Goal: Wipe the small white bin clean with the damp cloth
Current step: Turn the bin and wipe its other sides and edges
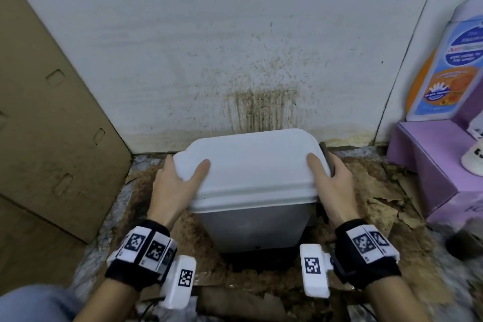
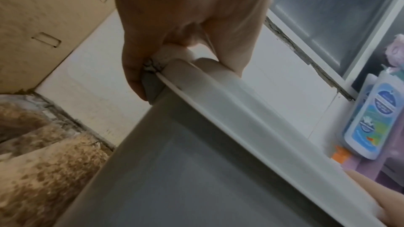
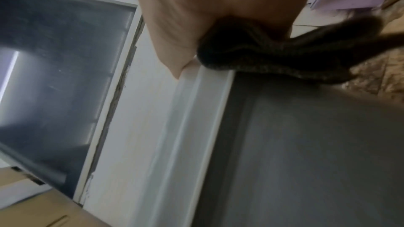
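Bin: small white bin [image 1: 251, 191], smooth plastic, rounded-corner lid, greyer body; stands on the floor against the wall.
Left hand: left hand [image 1: 175, 185] grips the lid's left edge, thumb on top, fingers curled under the rim.
Right hand: right hand [image 1: 333, 185] clasps the right edge, thumb on top, a dark knitted cloth [image 3: 273, 54] pressed against the bin.
Floor: torn, brown-stained cardboard [image 1: 379, 191].
Wall: white wall [image 1: 209, 34], brown splatter and drip streaks.
Right side: lilac box [image 1: 431, 159].
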Demonstrator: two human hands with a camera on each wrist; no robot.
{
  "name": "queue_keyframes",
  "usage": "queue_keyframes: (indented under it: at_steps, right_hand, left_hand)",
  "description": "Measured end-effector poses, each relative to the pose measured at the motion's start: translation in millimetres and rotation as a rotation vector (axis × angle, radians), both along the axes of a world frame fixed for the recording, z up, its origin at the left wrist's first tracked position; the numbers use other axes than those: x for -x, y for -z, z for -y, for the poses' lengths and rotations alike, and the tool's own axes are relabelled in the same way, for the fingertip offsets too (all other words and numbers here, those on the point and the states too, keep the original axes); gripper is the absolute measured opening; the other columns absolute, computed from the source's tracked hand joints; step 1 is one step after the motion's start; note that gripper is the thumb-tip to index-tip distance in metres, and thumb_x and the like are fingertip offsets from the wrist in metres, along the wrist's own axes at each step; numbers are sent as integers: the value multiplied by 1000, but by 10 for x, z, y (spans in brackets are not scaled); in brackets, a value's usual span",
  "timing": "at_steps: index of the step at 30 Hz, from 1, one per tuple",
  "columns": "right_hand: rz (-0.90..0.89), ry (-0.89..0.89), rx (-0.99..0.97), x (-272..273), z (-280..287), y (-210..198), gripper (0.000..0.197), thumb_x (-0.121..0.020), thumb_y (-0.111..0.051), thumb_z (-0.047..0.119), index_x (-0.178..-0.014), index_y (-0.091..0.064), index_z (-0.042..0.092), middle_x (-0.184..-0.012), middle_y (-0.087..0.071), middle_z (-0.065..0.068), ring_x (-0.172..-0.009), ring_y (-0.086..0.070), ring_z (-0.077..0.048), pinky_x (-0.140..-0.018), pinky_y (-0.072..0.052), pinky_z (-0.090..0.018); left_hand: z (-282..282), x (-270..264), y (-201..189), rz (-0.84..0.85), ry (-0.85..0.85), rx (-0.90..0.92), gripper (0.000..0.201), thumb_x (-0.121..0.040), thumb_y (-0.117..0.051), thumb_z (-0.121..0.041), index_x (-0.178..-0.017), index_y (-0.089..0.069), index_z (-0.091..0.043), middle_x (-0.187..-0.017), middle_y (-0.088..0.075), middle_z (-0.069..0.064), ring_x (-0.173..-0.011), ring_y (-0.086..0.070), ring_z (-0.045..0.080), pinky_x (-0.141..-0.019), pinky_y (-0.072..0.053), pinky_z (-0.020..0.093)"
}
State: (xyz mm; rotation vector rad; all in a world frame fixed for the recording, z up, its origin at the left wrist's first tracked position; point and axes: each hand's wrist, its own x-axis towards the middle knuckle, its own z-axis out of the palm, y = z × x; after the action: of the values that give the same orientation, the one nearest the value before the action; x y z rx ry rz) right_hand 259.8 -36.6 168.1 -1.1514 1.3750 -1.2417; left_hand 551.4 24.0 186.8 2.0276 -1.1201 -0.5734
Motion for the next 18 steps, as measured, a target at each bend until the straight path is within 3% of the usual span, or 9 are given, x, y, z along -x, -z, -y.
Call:
queue_keyframes:
  at_steps: [2, 4, 7, 10, 11, 12, 15, 18]
  right_hand:
    - [2, 88, -2, -23, -112, 37, 40, -95, -64, 43, -129, -58, 24, -117, -62, 12, -108, -61, -11, -79, -47, -24]
    - [-21, 131, -21, -61, -192, 63, 54, -91, -64, 52, -138, -55, 25, -130, -58, 3, -117, -58, -19, -90, -48, -34]
    - [-41, 133, -35, -122, -239, 63, 64, -92, -61, 55, -148, -46, 25, -140, -50, 0, -123, -51, -19, -96, -44, -36]
    - [5, 137, 7, -144, -239, 19, 38, -100, -51, 52, -130, -57, 30, -132, -53, 0, -114, -53, -16, -90, -42, -33]
    - [36, 140, 24, -149, -238, 7, 25, -102, -46, 50, -117, -59, 34, -128, -55, 0, -109, -53, -15, -87, -41, -33]
    - [69, 147, 41, -154, -236, -1, 25, -104, -43, 48, -114, -61, 34, -129, -57, 0, -110, -54, -14, -87, -41, -33]
    - [94, 156, 28, -213, -222, 13, 45, -105, -42, 42, -145, -51, 24, -147, -49, 1, -133, -44, -14, -106, -35, -33]
    - [91, 105, 65, -347, -236, -32, 49, -104, -41, 41, -150, -47, 24, -150, -48, 4, -138, -43, -13, -116, -36, -42]
  left_hand:
    - [59, -9, -47, -3, 40, 5, 87, -67, -55, -90, -128, -50, -29, -124, -60, 0, -113, -59, 27, -94, -51, 52]
    - [118, -30, -63, -33, 58, 8, 79, -73, -60, -83, -130, -50, -29, -125, -60, -1, -113, -59, 25, -95, -51, 52]
    - [203, -86, -34, -45, 75, -5, 65, -82, -64, -73, -128, -47, -29, -127, -58, -2, -115, -57, 25, -96, -50, 49]
    - [262, -92, -40, -2, 74, -52, 78, -84, -60, -75, -140, -44, -22, -137, -53, 3, -121, -52, 28, -99, -46, 49]
    - [279, -78, -45, 65, 68, -63, 80, -85, -57, -74, -144, -43, -21, -142, -50, 6, -128, -48, 31, -104, -43, 50]
    - [281, -42, -68, 166, 62, -62, 79, -89, -56, -69, -147, -40, -18, -148, -45, 10, -135, -41, 34, -109, -38, 51]
    - [258, 143, -161, 437, 104, 96, 66, -100, -54, -45, -155, -34, -15, -160, -34, 10, -147, -28, 33, -120, -25, 52]
    - [252, 409, -274, 452, 301, 280, 55, -103, -53, -42, -152, -42, -19, -161, -36, 2, -150, -28, 22, -123, -23, 46]
